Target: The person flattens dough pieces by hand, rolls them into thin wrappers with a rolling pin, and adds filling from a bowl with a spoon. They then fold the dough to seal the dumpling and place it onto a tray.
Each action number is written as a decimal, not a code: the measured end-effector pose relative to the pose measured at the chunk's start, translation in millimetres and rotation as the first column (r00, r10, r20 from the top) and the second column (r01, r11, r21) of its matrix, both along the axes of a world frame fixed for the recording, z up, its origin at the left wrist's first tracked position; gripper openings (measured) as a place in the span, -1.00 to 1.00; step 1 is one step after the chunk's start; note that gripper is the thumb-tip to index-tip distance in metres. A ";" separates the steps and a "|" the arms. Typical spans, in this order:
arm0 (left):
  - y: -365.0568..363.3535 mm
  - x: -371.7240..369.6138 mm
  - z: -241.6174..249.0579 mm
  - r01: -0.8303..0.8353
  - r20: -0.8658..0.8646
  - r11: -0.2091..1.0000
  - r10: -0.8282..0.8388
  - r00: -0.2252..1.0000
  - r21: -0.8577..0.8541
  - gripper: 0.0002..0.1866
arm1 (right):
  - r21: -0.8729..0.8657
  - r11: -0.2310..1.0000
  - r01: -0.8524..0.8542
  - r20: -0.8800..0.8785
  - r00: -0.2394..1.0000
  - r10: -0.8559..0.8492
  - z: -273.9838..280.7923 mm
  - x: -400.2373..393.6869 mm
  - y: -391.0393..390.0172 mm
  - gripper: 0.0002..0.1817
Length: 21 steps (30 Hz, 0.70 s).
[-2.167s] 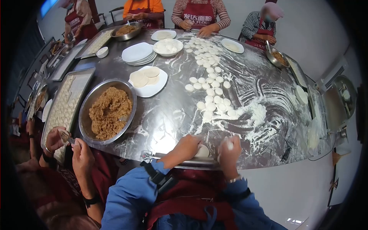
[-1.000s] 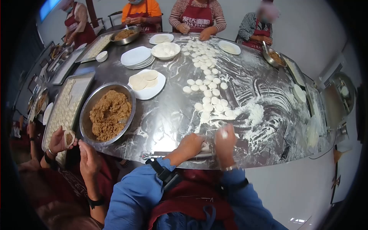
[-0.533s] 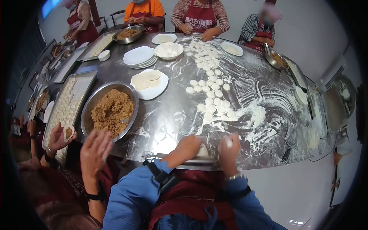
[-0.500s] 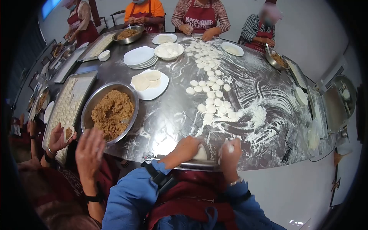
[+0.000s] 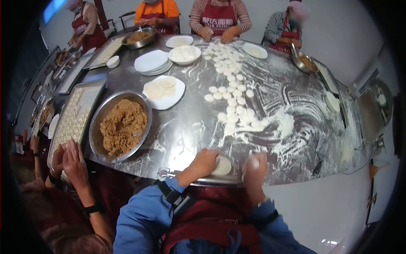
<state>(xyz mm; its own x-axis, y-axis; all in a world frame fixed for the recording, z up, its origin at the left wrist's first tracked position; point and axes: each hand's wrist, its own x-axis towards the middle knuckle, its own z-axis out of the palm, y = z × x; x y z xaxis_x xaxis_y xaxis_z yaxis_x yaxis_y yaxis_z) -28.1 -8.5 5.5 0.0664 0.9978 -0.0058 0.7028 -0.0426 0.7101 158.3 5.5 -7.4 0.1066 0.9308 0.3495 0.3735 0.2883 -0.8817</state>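
Note:
My left hand (image 5: 206,163) is closed at the left edge of a flat round dough wrapper (image 5: 223,166), its fingertips on the dough near the table's front edge. To the right of the wrapper, my right hand (image 5: 255,170) is curled in a fist, blurred and dusted white; what it holds cannot be made out. Small flattened dough pieces (image 5: 231,103) lie in a long cluster beyond my hands. Loose flour (image 5: 285,125) is spread to their right.
Left of my hands stand a steel bowl of brown filling (image 5: 96,127), a plate with wrappers (image 5: 176,98) and a tray of dumplings (image 5: 96,94). A co-worker's hands (image 5: 72,161) are at the lower left. More people stand across the table.
The wrapper between my hands now shows as a fuller circle. The co-worker's raised hand at the left has moved left and down to meet the other hand. My hands have barely moved.

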 end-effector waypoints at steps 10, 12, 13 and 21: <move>0.3 6.8 6.0 0.005 -0.057 1.000 -0.007 0.998 -0.020 -0.87 | -0.100 0.995 -0.010 0.075 0.997 0.018 9.4 -9.2 16.5 -0.85; -1.6 -2.0 6.9 -0.006 0.005 0.999 0.006 1.000 -0.041 -0.87 | -0.020 0.999 -0.040 -0.065 0.997 0.038 4.8 -0.9 -2.0 -0.84; -5.3 -2.1 6.1 -0.012 0.069 0.998 0.016 0.997 -0.069 -0.87 | -0.031 0.999 -0.031 -0.068 0.997 0.029 7.0 -3.1 0.0 -0.84; 6.3 18.1 -8.8 0.059 -0.059 0.989 -0.051 0.997 0.133 -0.89 | 0.178 0.984 -0.014 0.152 0.988 -0.013 33.8 -35.8 43.7 -0.85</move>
